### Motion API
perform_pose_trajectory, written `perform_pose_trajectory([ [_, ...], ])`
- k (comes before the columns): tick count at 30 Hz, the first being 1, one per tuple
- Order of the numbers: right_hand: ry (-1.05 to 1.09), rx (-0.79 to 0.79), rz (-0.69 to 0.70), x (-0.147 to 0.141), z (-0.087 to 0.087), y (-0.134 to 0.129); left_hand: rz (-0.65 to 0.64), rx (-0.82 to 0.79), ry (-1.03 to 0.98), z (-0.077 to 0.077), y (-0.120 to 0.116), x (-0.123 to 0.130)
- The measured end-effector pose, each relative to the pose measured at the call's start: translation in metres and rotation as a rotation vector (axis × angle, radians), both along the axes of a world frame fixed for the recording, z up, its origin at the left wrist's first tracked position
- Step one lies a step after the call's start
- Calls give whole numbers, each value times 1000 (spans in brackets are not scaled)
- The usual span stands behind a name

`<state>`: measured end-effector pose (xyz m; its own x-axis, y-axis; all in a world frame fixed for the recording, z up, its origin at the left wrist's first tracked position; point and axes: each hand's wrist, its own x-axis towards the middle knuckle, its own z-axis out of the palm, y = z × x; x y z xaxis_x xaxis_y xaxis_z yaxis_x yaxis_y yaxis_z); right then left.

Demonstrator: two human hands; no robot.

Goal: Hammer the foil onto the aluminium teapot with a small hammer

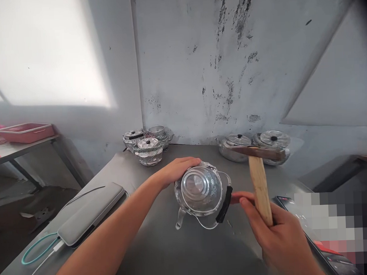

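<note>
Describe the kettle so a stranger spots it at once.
On the grey table, find the person's left hand. It touches the silvery kettle, whose handle has a black grip; the vessels near the wall have no hand on them.

head-worn | facing forward, down | tabletop (163,250) close below, wall (175,65) beyond | lower right pixelated, hard to read

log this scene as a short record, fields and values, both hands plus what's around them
left hand: laid against the metal kettle, thumb hidden
right hand: gripping the hammer by its wooden handle, head up
kettle handle: wire with black grip, on the right-hand side
back left: three metal vessels
back right: two lidded pots, partly behind the hammer head
table left: gray case beside cables
</note>
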<state>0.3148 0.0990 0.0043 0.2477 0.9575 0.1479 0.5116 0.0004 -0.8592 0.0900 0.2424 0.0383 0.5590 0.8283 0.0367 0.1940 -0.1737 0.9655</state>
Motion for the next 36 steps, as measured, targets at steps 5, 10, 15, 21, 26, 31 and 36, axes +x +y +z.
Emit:
perform_pose_trajectory([
  [5,175,-32,11,2,8,0,75,-157,-1,-8,0,8],
  [10,408,-59,76,5,12,3,267,63,148,-4,-4,12],
  [15,464,-115,175,6,16,-1,486,410,404,1,-25,25],
  [21,427,-184,335,0,13,-3,536,537,526,2,-47,37],
  [26,411,-221,377,4,18,-3,181,459,586,19,-55,25],
  [31,410,-272,464,6,23,-4,128,497,697,26,-65,28],
  [36,308,-58,322,8,21,-3,57,508,611,30,-49,16],
])
